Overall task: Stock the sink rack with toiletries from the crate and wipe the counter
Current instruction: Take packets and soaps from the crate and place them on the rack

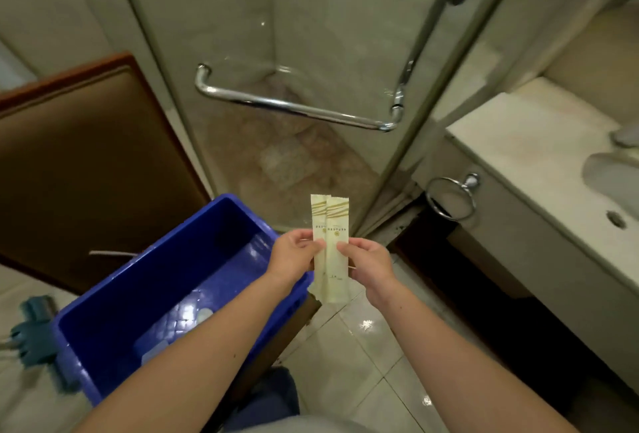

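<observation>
Two long, narrow sachets (331, 249) are held upright, one overlapped in front of the other. They are cream-coloured, crossed near the top by gold diagonal stripes, and marked below with a small gold emblem and a line of print too small to be read. Their ends are crimped.

The left edge of the pair is pinched between thumb and fingertips of the left hand (294, 254), and the right edge is pinched likewise by the right hand (368, 260). The sachets are kept in the air just beside the far right corner of the blue crate (166, 280), over the tiled floor (373, 356).

The crate is open and glossy inside. A few pale, flat items (204, 315) can be seen on its bottom, too blurred to be identified.

A pale table (518, 142) with a sunken basin (608, 173) is seen at the right, well apart from the sachets.
</observation>
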Available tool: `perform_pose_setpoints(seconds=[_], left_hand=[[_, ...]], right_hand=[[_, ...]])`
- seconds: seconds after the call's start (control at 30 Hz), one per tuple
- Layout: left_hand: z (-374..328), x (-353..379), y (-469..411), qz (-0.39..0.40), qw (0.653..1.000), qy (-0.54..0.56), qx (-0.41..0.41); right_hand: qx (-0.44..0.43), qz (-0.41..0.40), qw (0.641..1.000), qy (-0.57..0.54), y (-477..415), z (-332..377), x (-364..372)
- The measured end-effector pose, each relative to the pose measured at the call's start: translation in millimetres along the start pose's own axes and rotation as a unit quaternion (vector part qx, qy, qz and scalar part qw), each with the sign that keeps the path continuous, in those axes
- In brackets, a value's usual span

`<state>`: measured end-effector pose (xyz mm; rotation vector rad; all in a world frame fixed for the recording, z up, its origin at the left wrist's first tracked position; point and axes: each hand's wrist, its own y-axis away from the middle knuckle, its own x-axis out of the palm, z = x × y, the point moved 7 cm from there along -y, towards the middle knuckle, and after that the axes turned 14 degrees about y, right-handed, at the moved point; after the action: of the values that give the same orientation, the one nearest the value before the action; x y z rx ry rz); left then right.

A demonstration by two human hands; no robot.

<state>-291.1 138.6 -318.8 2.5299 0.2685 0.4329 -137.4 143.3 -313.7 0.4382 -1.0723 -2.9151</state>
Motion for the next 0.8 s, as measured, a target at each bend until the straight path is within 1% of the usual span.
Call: perform_pose_setpoints(seconds=[0.07,0.17,0.33,0.47,0.53,0.6,0.67,0.77,0.8], left_hand=[[3.2,34.4,17.6,0.034,0.999,-0.001,-0.009],[8.1,88.6,43.3,0.087,0.996,-0.032,-0.01],[18.5,177.8,77.1,0.168,0.981,-0.097,0.016],[22.1,246.5,96.3,0.225,0.962,-0.142,0.056],[20.8,280.9,105.7,0.257,0.944,-0.186,0.089],[17.6,314.8,114.8,0.286,0.919,-0.239,0.127],[15.2,347.1,123.8,0.31,0.891,-0.29,0.159],[12.1,392.5,139.5,0.345,0.853,-0.341,0.192],[11.1,406.2,145.5,0.358,0.841,-0.354,0.2]], right_hand=[[-0.003,-0.019,0.999,-0.031,12.5,-7.7,-33.6],[-0.017,-0.05,0.996,-0.073,33.4,-16.6,-84.5],[-0.041,-0.117,0.987,-0.102,66.9,-29.9,-170.0],[-0.061,-0.201,0.977,-0.047,98.7,-34.8,-244.2],[-0.08,-0.259,0.963,-0.007,112.5,-35.5,-283.3],[-0.109,-0.323,0.938,0.059,127.9,-31.5,-321.6],[-0.139,-0.38,0.903,0.142,146.4,-24.3,-356.1],[-0.193,-0.459,0.827,0.261,176.3,-11.6,-401.2],[-0.204,-0.473,0.803,0.3,184.1,-8.5,-413.3]])
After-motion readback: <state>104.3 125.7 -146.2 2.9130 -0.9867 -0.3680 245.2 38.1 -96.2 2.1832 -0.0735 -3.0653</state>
